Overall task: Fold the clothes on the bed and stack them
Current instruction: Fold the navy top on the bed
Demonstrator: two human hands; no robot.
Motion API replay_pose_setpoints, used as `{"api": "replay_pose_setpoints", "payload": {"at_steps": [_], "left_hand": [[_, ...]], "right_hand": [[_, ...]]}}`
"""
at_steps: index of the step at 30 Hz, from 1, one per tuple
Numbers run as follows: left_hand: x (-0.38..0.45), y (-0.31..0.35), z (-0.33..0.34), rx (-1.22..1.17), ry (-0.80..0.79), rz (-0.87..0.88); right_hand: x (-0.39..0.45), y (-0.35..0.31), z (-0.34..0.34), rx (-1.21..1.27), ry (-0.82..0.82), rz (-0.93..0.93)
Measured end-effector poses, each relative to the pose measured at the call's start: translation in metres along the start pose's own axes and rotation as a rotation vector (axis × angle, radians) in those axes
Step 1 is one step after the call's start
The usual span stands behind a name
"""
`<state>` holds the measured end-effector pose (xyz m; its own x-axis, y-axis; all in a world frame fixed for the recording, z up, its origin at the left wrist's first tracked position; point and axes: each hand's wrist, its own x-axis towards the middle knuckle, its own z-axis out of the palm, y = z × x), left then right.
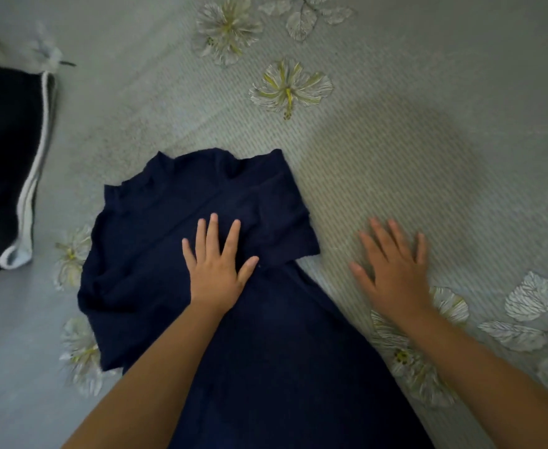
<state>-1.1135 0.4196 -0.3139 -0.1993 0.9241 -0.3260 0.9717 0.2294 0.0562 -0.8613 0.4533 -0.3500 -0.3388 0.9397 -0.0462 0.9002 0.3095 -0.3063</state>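
A navy blue T-shirt (156,241) lies flat on the bed, collar away from me, with its right sleeve folded in across the chest. My left hand (217,264) rests flat on the shirt, fingers spread, at the edge of that folded sleeve. Over the bare sheet just right of the shirt is my right hand (395,267), open and slightly blurred, holding nothing. A dark folded garment with white side stripes (3,170) sits at the far left edge.
The bed sheet (428,140) is pale grey-green with printed white and yellow flowers. Bare sheet stretches beyond the shirt's collar and to the right. The shirt's lower part runs out of view towards me.
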Motion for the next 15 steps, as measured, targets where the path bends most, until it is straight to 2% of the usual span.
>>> {"api": "replay_pose_setpoints", "payload": {"at_steps": [2, 4, 7, 9, 12, 15], "left_hand": [[-0.027, -0.019, 0.007, -0.051, 0.042, -0.072], [-0.054, -0.043, 0.016, -0.042, 0.053, -0.136], [-0.087, -0.079, 0.026, 0.005, 0.046, -0.152], [-0.097, -0.101, 0.03, 0.061, 0.064, -0.165], [-0.103, -0.134, 0.038, 0.052, 0.055, -0.274], [-0.106, -0.166, 0.039, 0.099, 0.04, -0.307]], "right_hand": [[0.013, -0.017, -0.006, 0.046, 0.101, -0.1], [0.029, -0.046, -0.01, 0.096, 0.17, -0.312], [0.053, -0.089, -0.003, 0.028, 0.075, -0.533], [0.066, -0.102, 0.001, -0.016, -0.005, -0.595], [0.084, -0.102, 0.001, -0.038, -0.029, -0.705], [0.09, -0.107, -0.007, -0.063, -0.053, -0.78]]}}
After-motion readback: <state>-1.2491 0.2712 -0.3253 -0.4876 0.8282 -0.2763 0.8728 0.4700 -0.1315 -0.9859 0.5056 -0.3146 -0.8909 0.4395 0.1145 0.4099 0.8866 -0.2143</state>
